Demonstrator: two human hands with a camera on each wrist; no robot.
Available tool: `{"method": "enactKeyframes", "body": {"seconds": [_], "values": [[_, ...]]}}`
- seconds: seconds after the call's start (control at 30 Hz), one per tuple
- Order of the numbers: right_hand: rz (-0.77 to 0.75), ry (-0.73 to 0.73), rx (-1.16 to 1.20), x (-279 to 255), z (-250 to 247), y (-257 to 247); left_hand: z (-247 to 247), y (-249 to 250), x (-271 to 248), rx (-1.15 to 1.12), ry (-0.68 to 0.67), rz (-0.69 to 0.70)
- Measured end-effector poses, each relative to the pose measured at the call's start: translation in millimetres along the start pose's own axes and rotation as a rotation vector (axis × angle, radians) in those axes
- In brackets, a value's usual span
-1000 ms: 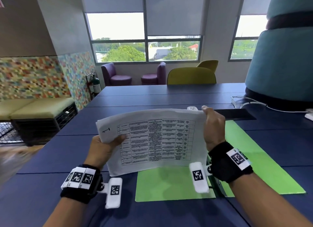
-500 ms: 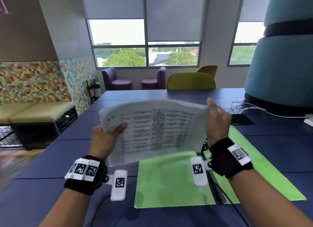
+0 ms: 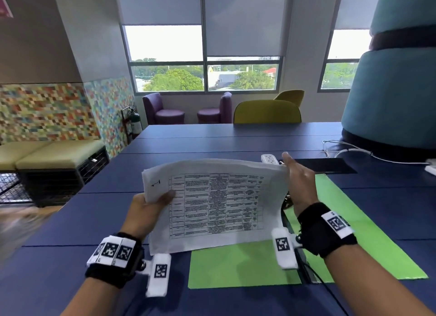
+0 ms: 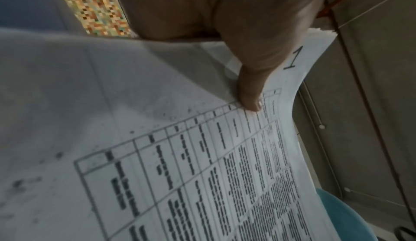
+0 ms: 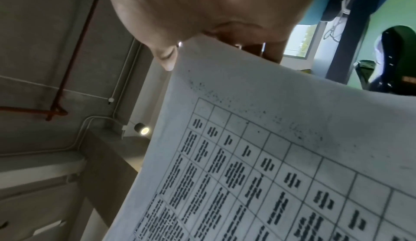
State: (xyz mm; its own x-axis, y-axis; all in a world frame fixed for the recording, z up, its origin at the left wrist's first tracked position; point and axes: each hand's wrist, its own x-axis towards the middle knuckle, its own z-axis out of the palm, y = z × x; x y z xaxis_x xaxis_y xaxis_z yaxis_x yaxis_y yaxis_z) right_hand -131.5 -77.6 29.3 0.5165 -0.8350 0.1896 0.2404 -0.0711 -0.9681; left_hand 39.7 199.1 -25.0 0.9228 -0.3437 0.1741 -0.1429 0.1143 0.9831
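Note:
A stack of white printed sheets (image 3: 217, 204) with a table on the top page is held up, tilted toward me, over an open green folder (image 3: 236, 266) on the blue table (image 3: 70, 221). My left hand (image 3: 151, 207) grips the stack's left edge, thumb on the top page beside a handwritten "1". In the left wrist view the thumb (image 4: 249, 84) presses on the sheets (image 4: 202, 155). My right hand (image 3: 299, 183) holds the right edge, thumb up and fingers behind. The right wrist view shows the thumb (image 5: 164, 58) at the edge of the sheets (image 5: 270, 155).
Behind the sheets lie a white power strip (image 3: 271, 159) and a flat black object (image 3: 325, 165). White cables (image 3: 349, 151) run at the right beside a wide teal pillar (image 3: 396, 91). A yellow chair (image 3: 266, 112) stands at the table's far side.
The stack rose a little and blurred half a second ago, then came back down toward the green folder. Both hands have kept their hold on its edges.

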Motion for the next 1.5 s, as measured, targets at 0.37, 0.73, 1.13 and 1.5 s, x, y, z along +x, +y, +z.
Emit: {"method": "enactKeyframes", "body": {"seconds": [0.37, 0.73, 1.13, 1.5], "values": [[0.12, -0.392, -0.18, -23.9, -32.0, 5.1, 6.4, 21.1, -1.2, -0.154, -0.026, 0.018], [0.397, -0.244, 0.576, -19.3, -36.6, 17.9, 75.9, 34.2, -2.4, -0.512, 0.039, -0.118], [0.014, -0.327, 0.042, -8.9, -33.0, -61.2, 54.7, 57.5, -0.5, -0.039, -0.355, -0.067], [-0.323, -0.234, -0.253, -51.3, 25.5, -85.0, 110.6, 97.1, -32.0, -0.002, 0.031, 0.414]]}}
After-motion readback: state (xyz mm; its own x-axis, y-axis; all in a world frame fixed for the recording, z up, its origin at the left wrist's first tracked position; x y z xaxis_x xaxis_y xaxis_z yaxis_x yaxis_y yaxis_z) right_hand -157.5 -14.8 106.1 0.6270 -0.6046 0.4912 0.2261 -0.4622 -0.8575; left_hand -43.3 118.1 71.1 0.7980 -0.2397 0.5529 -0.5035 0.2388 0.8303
